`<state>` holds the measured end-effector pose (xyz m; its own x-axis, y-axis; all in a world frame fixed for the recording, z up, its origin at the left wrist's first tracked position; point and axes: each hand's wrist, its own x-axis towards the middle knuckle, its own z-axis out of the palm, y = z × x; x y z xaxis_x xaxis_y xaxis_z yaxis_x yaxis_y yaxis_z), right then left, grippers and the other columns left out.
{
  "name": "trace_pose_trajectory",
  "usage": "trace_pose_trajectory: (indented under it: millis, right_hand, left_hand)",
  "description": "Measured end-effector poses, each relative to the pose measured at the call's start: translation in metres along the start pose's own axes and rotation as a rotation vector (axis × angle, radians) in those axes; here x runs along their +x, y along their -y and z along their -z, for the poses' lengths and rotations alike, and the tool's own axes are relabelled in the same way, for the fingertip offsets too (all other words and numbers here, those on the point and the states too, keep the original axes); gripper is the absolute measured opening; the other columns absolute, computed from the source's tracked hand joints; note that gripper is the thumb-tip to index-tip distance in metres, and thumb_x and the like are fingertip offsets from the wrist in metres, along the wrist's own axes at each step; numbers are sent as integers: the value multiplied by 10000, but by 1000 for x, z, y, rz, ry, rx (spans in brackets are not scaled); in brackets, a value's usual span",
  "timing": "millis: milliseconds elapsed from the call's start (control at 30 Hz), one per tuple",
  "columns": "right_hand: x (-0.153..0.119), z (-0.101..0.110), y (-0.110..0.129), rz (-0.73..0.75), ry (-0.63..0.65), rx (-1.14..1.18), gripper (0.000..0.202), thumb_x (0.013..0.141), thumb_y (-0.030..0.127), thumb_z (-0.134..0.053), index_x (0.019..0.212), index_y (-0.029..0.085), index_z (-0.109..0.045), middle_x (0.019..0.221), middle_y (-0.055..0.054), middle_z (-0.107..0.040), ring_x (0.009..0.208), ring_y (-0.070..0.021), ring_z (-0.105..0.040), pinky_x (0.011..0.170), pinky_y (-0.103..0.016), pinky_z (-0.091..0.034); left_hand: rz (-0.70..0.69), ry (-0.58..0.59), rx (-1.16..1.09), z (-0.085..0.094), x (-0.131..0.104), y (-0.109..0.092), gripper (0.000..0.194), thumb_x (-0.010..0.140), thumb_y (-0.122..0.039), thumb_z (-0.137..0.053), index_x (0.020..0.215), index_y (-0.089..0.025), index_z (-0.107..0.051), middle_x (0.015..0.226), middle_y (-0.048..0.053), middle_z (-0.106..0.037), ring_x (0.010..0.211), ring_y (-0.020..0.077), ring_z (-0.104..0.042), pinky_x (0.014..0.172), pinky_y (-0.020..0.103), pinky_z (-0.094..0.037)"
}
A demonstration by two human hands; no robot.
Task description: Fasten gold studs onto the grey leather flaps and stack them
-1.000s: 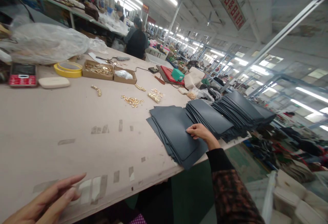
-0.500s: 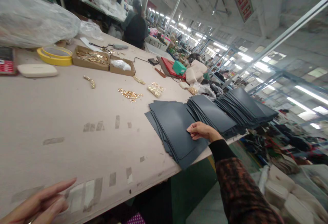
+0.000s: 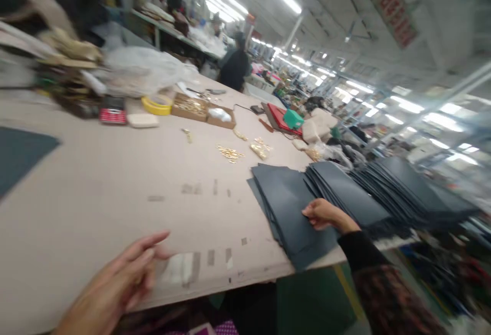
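My right hand [image 3: 322, 214] is pinched at the right side of the nearest stack of dark blue-grey leather-like sheets [image 3: 280, 197], with thumb and forefinger on the top sheet. These sheets lie slightly fanned near the table's front edge. My left hand [image 3: 126, 273] hovers low over the front of the table, blurred, its forefinger stretched out and nothing in it. Nearest to it are pale and grey tape patches [image 3: 186, 267] on the tabletop.
More stacks of dark sheets [image 3: 345, 189] continue rightward; another dark sheet [image 3: 23, 156] lies far left. Gold metal pieces [image 3: 229, 153], a small bag of them [image 3: 260, 148], cardboard boxes [image 3: 190, 107] and yellow tape [image 3: 156, 106] sit further back. A person [image 3: 235, 66] is beyond the table.
The view has swung left, bringing the far-left sheet into sight. My left hand has come further into view over the table. My right hand stays pinched at the same stack.
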<state>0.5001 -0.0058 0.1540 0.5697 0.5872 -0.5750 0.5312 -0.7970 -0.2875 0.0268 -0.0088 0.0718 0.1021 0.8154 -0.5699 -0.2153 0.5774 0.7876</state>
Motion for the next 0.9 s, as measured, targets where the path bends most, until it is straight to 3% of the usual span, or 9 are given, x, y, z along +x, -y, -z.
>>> trace_pose_trajectory:
  millis: [67, 133, 200, 300, 367, 500, 600, 733, 900]
  right_hand:
    - [-6, -2, 5, 89, -91, -148, 191, 757, 272, -688, 635, 156, -598, 476, -40, -563, 429, -171, -557, 450, -284, -480]
    - [-8, -11, 19, 307, -361, -291, 167, 731, 325, -677, 690, 164, -669, 601, -89, -655, 565, -234, -633, 539, -326, -493]
    - [-21, -37, 42, 529, -477, -262, 254, 730, 394, -647, 819, 170, -725, 724, -96, -708, 680, -263, -666, 621, -349, -506]
    - [-70, -102, 82, 841, -217, -40, 402, 789, 477, -584, 981, 157, -731, 767, -80, -724, 678, -227, -670, 636, -323, -527]
    - [-111, -150, 111, 1041, -35, 56, 364, 837, 450, -578, 1005, 161, -724, 811, -72, -734, 681, -196, -668, 633, -293, -533]
    - [-172, -216, 158, 1417, 95, 80, 186, 893, 252, -570, 998, 191, -711, 879, -50, -737, 741, -153, -661, 705, -258, -517]
    - [-189, -240, 180, 1578, 146, 35, 210, 899, 147, -537, 1036, 203, -687, 918, -43, -726, 795, -149, -655, 732, -254, -499]
    - [-191, -258, 196, 1646, 152, -102, 247, 875, 83, -514, 1013, 193, -688, 895, -54, -710, 790, -166, -653, 727, -266, -495]
    - [-192, -276, 213, 1696, 123, -187, 261, 849, 56, -483, 948, 180, -692, 809, -53, -697, 717, -170, -651, 680, -259, -489]
  left_hand:
    - [-70, 174, -149, 3, -10, -9, 564, 684, -425, -742, 1188, -205, -622, 1040, 78, -699, 755, 167, -616, 563, 236, -447]
    - [-148, 230, -218, 7, -15, -13, 538, 716, -268, -683, 1236, -198, -565, 1175, 94, -646, 947, 193, -637, 701, 252, -483]
    - [-223, 239, -187, 13, -17, -11, 584, 719, -159, -622, 1290, -203, -504, 1259, 103, -594, 1068, 208, -619, 808, 279, -487]
    - [-365, 263, -71, 22, -20, 0, 635, 815, -147, -523, 1419, -218, -340, 1385, 137, -487, 1217, 234, -556, 922, 344, -477]
    - [-475, 272, 17, 27, -23, 6, 668, 872, -139, -450, 1486, -244, -207, 1463, 148, -403, 1288, 239, -507, 983, 381, -460]
    - [-679, 231, 219, 38, -28, 10, 733, 900, -60, -354, 1519, -332, -73, 1545, 111, -312, 1321, 219, -486, 1069, 417, -423]
    - [-833, 168, 402, 48, -27, 9, 769, 896, -15, -314, 1522, -359, -30, 1575, 97, -273, 1315, 206, -494, 1129, 443, -370]
    - [-994, 94, 617, 63, -25, 6, 814, 865, 30, -281, 1529, -322, 30, 1611, 118, -169, 1353, 225, -448, 1134, 455, -382]
    - [-1045, 17, 726, 79, -23, 1, 883, 816, 73, -284, 1529, -323, 53, 1629, 82, -122, 1451, 245, -268, 1153, 473, -366]
